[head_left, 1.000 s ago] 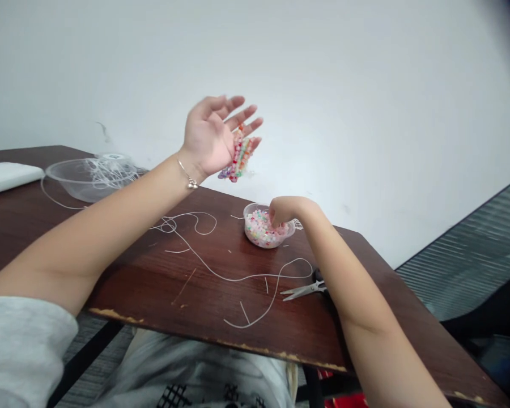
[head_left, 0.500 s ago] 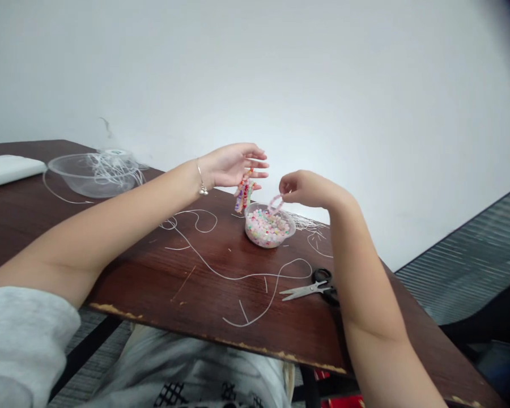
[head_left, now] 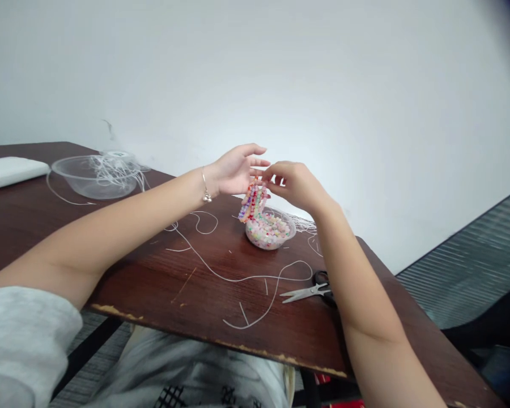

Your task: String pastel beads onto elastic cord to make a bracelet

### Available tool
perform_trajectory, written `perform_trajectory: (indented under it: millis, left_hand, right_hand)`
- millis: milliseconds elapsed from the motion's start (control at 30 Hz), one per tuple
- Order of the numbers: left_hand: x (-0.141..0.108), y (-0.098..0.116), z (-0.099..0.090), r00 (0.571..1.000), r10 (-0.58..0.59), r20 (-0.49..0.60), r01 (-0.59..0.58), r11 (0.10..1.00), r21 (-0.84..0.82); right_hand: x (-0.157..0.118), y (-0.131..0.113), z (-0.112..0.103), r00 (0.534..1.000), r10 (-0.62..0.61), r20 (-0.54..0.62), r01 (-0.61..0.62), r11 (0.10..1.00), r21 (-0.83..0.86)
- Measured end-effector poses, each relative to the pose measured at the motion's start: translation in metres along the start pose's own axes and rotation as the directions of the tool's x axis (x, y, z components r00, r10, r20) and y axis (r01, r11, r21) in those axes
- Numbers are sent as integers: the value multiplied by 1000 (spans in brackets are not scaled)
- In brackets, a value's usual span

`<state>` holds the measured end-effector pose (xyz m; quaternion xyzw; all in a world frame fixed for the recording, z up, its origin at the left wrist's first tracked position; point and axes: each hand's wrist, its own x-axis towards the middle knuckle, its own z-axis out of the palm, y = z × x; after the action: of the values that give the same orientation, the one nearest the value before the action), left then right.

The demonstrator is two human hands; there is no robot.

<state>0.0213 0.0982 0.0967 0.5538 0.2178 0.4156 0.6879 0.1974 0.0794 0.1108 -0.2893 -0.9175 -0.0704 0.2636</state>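
Observation:
My left hand (head_left: 236, 171) is raised above the bowl, with a bunch of multicoloured beaded strands (head_left: 252, 202) hanging from its fingers. My right hand (head_left: 294, 184) meets it from the right, its fingertips pinched at the top of the strands. Exactly what they pinch is hidden by the fingers. Just below, the bead strands touch or nearly touch the rim of a clear plastic tub (head_left: 270, 231) full of pastel beads (head_left: 267, 228). A silver bracelet (head_left: 205, 191) circles my left wrist.
The dark wooden table (head_left: 131, 283) carries loose white cord (head_left: 238, 277) and steel scissors (head_left: 308, 293) below my right forearm. Far left stand a clear bowl (head_left: 94, 178) with tangled white cord and a white pad (head_left: 11, 173). A wall rises behind the table.
My right hand has moved left and come up against my left hand's fingers. The pink loop that hung from it no longer shows separately. My left hand has stayed nearly still.

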Motion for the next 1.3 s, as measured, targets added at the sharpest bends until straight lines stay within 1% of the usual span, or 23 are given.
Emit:
perform_trajectory:
  millis: [67,200,233,300,367,400,500,567,633,700,767,833,900,1033,1100,1167,1267,1300]
  left_hand:
    - [1,-2,1,1000,-9,23,9,1000,-21]
    - [2,-4,2,997,-28,66,33,996,-85]
    - [2,-4,3,997,-35,69,42,994,-102]
    - [0,-5,5,997,-47,63,55,989,-134]
    - [-2,-6,8,998,-48,37,53,986,-159]
    - [-3,-6,10,999,-46,18,49,984,-169]
    - [-5,-8,16,998,-53,-22,48,979,-200]
    - [-5,-9,18,997,-77,-24,70,973,-220]
    - [-4,-10,18,995,-100,-13,94,968,-232]
    - [-3,-12,17,994,-107,13,107,967,-231]
    - [-3,-12,15,994,-101,53,110,970,-216]
    - [-4,-11,13,991,-103,89,118,975,-190]
    - [-5,-10,13,988,-118,104,134,978,-158]
    - [-4,-9,10,992,-119,44,125,981,-146]
    - [-1,-10,6,995,-101,1,100,982,-158]
    - [2,-11,2,996,-78,-44,69,982,-175]
    - [6,-13,-4,993,-43,-108,18,976,-219]
    - [7,-13,-5,992,-33,-122,4,972,-235]
  right_hand:
    - [1,-3,1,999,-28,-30,29,999,31]
    - [1,-9,-2,999,-46,-5,47,998,51]
    - [0,-8,-4,999,-43,-17,44,998,50]
    - [-1,-5,-7,996,-37,-80,40,998,44]
    - [-1,0,-8,991,-31,-127,36,999,41]
    - [-2,3,-7,992,-30,-122,36,998,47]
    - [-1,11,1,998,-61,-15,62,993,103]
    - [0,15,6,994,-98,42,91,985,149]
    - [0,17,9,991,-109,78,94,981,172]
    - [0,19,9,991,-74,110,55,985,164]
    - [-2,21,7,992,-13,128,-6,989,147]
    - [-4,25,5,992,38,116,-54,989,137]
    - [-6,31,2,995,68,79,-78,988,133]
    - [-10,42,-3,991,127,-49,-120,984,128]
    - [-11,44,-6,987,150,-64,-141,982,127]
    - [-12,43,-9,987,161,7,-160,977,143]
    - [-12,37,-10,975,155,159,-184,965,186]
    - [-11,35,-10,972,148,181,-182,965,188]
